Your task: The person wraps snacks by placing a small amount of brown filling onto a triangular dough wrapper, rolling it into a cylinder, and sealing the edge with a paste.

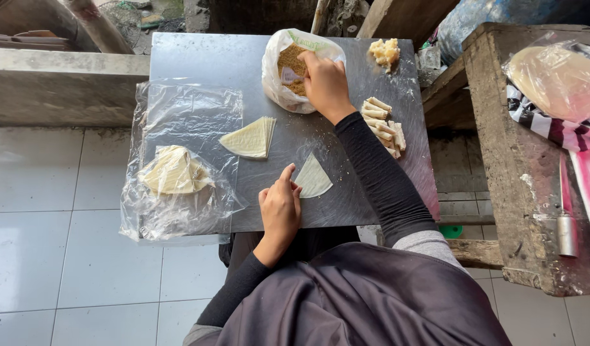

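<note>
My right hand (325, 82) reaches into a white plastic bag (275, 80) of brown crumbly filling (292, 63) at the far side of the metal table (199, 61). My left hand (280, 208) rests at the near edge with its forefinger on a single triangular wrapper sheet (314, 177). A stack of triangular wrappers (249, 139) lies to the left of that sheet. Several finished rolls (383, 123) are piled to the right of my right forearm.
Clear plastic sheeting (186, 115) holding more folded wrappers (173, 172) covers the table's left part. A pale yellow lump (384, 51) sits at the far right corner. A wooden bench (516, 160) on the right carries a bagged round stack (557, 77) and a striped cloth (551, 128).
</note>
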